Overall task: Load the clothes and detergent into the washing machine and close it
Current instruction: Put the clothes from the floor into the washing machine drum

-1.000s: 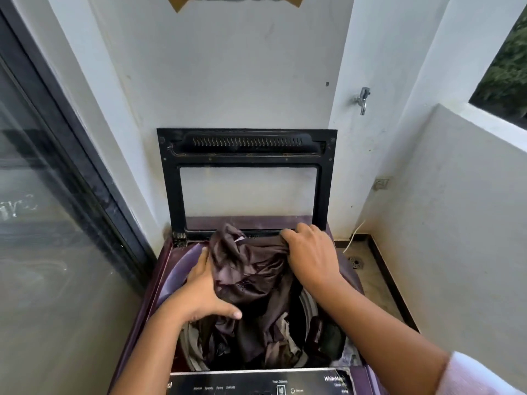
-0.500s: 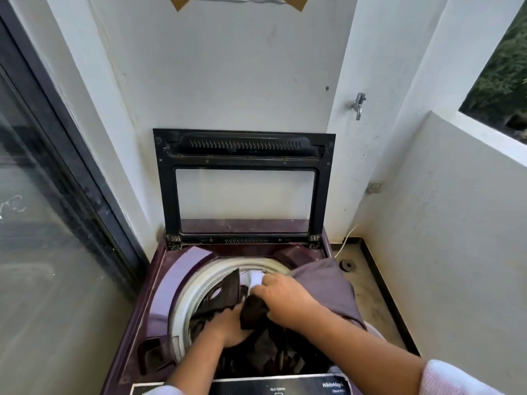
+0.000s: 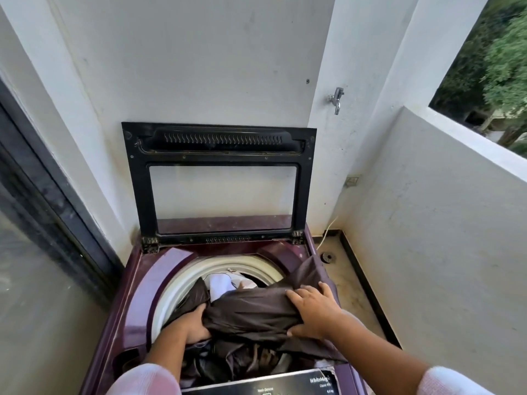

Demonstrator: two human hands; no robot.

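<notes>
A maroon top-loading washing machine point(image 3: 137, 303) stands below me with its black-framed glass lid point(image 3: 219, 143) raised against the wall. A dark brown garment point(image 3: 253, 312) lies bunched across the drum opening, one corner draped over the right rim. My left hand point(image 3: 191, 323) grips its left end down inside the drum. My right hand point(image 3: 313, 312) is closed on its right part above the rim. A white cloth point(image 3: 221, 285) shows deeper in the drum. No detergent is in view.
The white drum ring point(image 3: 182, 283) is exposed on the left. The control panel point(image 3: 285, 386) is at the bottom edge. A glass door point(image 3: 34, 252) stands on the left, a low white wall point(image 3: 442, 223) on the right, and a tap point(image 3: 337, 99) on the pillar.
The clothes bundle has gone from above the rim down into the drum. Both hands have dropped with it, and my right hand has shifted right over the draped corner.
</notes>
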